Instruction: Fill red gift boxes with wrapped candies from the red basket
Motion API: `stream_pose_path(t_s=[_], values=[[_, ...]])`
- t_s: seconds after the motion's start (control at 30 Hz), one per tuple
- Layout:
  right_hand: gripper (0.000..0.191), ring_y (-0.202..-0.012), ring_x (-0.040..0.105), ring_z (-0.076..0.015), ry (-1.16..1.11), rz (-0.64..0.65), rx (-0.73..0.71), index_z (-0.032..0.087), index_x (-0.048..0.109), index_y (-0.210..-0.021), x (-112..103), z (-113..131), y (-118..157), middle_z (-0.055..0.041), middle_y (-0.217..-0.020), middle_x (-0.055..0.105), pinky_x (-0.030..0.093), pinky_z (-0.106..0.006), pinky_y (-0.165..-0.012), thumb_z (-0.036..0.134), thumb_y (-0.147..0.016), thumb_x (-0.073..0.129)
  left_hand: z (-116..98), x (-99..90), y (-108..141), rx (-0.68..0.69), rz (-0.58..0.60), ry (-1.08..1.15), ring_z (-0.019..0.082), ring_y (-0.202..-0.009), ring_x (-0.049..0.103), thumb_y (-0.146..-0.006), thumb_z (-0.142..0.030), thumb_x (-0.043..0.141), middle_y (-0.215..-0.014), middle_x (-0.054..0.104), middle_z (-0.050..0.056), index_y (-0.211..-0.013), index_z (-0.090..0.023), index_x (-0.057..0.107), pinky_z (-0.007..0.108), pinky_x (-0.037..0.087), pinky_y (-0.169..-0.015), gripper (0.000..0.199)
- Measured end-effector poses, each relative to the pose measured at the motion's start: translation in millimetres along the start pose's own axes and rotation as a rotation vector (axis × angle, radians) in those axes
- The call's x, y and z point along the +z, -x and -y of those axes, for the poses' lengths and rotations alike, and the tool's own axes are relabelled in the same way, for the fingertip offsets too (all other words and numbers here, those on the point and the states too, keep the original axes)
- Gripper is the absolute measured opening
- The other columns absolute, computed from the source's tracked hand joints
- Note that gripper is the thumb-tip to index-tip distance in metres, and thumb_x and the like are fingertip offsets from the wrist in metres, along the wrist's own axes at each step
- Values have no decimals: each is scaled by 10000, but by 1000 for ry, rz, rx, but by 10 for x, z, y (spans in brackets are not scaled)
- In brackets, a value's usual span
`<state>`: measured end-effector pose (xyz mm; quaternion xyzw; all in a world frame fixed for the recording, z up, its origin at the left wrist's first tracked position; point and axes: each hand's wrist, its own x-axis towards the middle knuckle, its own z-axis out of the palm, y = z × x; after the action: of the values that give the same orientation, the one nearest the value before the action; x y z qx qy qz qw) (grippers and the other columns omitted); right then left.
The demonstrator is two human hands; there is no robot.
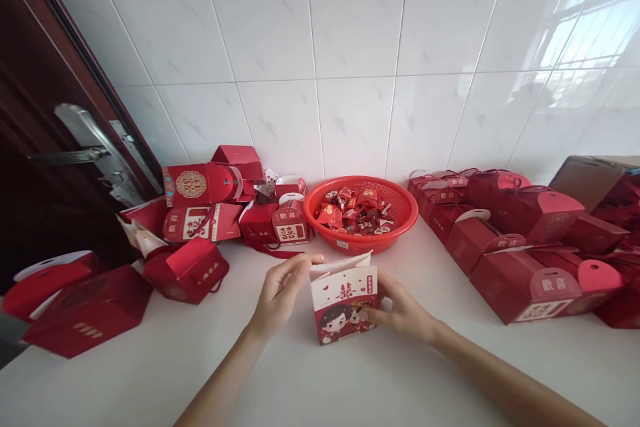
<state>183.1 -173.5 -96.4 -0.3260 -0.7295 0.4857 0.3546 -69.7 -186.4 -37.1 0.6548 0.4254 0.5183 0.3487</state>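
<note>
A small red and white paper candy box [345, 307] stands upright on the table in front of me, with two cartoon figures and a red double-happiness character on its front. Its top is open, and pale flaps stick up. My right hand [400, 310] grips the box's right side, thumb across the front and fingers around the side. At the upper left corner, my left hand [285, 290] has its bent fingers on the top edge by the flap; its fingertips are partly hidden. Just behind the box sits a red plastic basket [325, 230] holding many wrapped candies [357, 210].
Red gift boxes [187, 270] lie piled at the left, some tilted or open. More red boxes [525, 283] stand in rows on the right. A white tiled wall [355, 113] borders the white table [300, 387] at the back. A door handle [75, 155] is at far left.
</note>
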Motion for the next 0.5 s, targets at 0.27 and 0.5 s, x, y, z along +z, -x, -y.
stream_pose_path(t_s=[0.27,0.5], values=[[417,-875,641,-216,134,-39,-33,214,574,-1185,116,14,63,-85,-1124,697,532,-335,-733,344,-825,737,-70,110,7,-58,-148,-56,242,-951,666,-865,-369,579,-927,743,52,-913,-213,715,305,499,-834,213],[654,-932,624,-216,136,18,-123,217,493,-1341,-6,103,102,-86,-1170,666,526,-352,-811,411,-782,771,-88,73,-46,-279,-20,268,252,-857,654,-703,-307,612,-929,751,82,-676,-176,708,300,474,-717,165]])
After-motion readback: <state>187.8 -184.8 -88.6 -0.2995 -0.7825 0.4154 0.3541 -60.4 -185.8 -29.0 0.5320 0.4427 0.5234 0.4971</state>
